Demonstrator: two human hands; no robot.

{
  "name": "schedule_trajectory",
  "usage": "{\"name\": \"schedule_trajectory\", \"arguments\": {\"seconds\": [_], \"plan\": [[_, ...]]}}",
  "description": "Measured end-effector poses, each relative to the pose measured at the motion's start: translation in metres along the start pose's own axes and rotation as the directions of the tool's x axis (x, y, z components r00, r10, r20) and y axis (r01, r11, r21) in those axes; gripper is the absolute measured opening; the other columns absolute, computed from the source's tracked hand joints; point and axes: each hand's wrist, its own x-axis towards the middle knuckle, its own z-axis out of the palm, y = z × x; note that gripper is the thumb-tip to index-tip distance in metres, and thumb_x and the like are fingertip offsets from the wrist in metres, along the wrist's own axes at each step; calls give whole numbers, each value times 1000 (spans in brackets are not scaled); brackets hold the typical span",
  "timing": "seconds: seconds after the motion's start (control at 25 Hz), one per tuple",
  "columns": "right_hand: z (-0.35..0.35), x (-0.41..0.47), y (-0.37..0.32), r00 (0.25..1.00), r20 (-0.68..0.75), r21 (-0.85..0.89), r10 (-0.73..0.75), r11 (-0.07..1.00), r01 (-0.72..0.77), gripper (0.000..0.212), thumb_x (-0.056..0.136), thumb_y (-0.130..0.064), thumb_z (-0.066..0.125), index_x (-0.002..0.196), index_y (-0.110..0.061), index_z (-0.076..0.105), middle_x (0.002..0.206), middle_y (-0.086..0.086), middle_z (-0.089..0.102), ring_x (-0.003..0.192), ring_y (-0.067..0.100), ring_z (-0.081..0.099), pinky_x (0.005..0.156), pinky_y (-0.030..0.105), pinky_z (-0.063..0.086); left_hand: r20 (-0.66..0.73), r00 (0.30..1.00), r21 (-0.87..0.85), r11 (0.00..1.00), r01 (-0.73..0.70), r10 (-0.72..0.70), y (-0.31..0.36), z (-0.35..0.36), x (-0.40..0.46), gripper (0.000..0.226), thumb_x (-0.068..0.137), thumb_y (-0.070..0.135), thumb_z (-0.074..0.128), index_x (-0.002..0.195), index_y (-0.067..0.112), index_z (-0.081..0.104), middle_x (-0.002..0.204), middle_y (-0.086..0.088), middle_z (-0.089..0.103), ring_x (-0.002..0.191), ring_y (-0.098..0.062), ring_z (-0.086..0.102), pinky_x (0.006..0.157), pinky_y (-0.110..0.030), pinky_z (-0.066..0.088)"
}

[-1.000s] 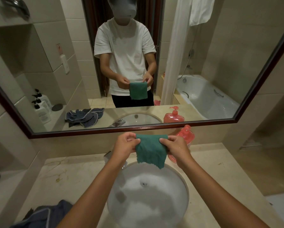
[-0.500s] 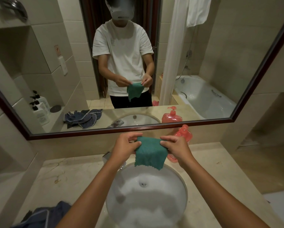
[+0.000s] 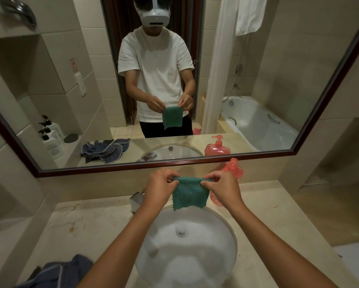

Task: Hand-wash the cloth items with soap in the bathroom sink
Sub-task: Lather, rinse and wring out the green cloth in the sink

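A small green cloth hangs in the air above the far rim of the round white sink. My left hand pinches its upper left corner and my right hand pinches its upper right corner, stretching the top edge flat. Foamy white water fills the sink bowl. A pink soap pump bottle stands behind my right hand, partly hidden by it. A pile of dark blue cloths lies on the counter at the near left.
The chrome faucet sits behind the sink, mostly hidden by my left forearm. A beige marble counter surrounds the sink. A large mirror covers the wall ahead. A lower shelf runs along the left wall.
The cloth was bunched between my hands half a second ago; now its top edge is pulled out flat and it hangs open.
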Motion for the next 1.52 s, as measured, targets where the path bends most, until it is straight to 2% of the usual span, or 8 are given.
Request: {"name": "schedule_trajectory", "arguments": {"seconds": [0.24,0.36,0.52,0.64,0.8,1.2,1.36,1.52], "plan": [[-3,1,-2,999,-2,-29,-35,999,35,16,81,-22,82,79,-34,73,89,-9,70,86,8,64,82,38,58,-70,998,72,997,8,-3,0,1,0,6,90,21,73,93,26,76,102,6,58,86,-6,57,74,-24,49],[-9,1,-6,997,14,-31,-80,996,81,20,84,-20,79,75,-33,66,100,-5,63,94,9,58,85,30,51,39,999,-149,989,11,-5,0,-3,4,8,92,15,68,88,21,71,103,6,64,95,-6,60,84,-26,49],[-15,-2,-17,988,144,358,-46,934,-9,11,91,-7,69,82,-14,67,77,-6,66,78,9,61,69,24,51,104,994,-426,905,20,27,8,-12,1,10,99,9,60,94,16,67,81,10,71,77,0,65,67,-17,54],[-18,-3,-24,976,213,579,-52,811,-83,5,93,-6,64,90,-9,65,76,-4,68,74,10,63,62,23,50,187,982,-674,728,127,2,9,-12,1,13,98,13,62,110,15,68,95,10,74,88,-7,70,73,-26,58],[-18,1,-30,976,217,709,4,687,-160,5,95,-9,64,98,-6,67,87,8,71,83,23,64,74,35,51,407,914,-678,676,290,15,4,-4,-4,33,93,25,64,124,13,65,115,-7,74,103,-26,71,86,-43,59],[15,-16,1,801,595,664,65,522,-536,40,82,-29,76,117,-11,68,114,13,71,106,29,67,98,45,52,367,928,-825,441,354,-58,10,-6,-4,25,102,12,54,126,10,60,106,-11,76,97,-29,74,76,-41,61],[13,-14,-4,887,460,751,44,514,-415,29,94,-13,63,123,-7,65,118,14,71,107,29,68,92,45,56,369,929,-786,528,321,-15,1,-11,-3,34,99,5,57,130,19,59,117,-8,73,106,-27,72,81,-41,60],[5,-3,-5,951,293,697,96,660,-281,22,94,-8,65,116,-4,63,113,17,73,109,35,69,98,53,54,408,913,-682,658,319,-21,-7,-7,-4,40,102,6,55,136,27,54,124,-5,71,108,-23,71,79,-41,61]]}}
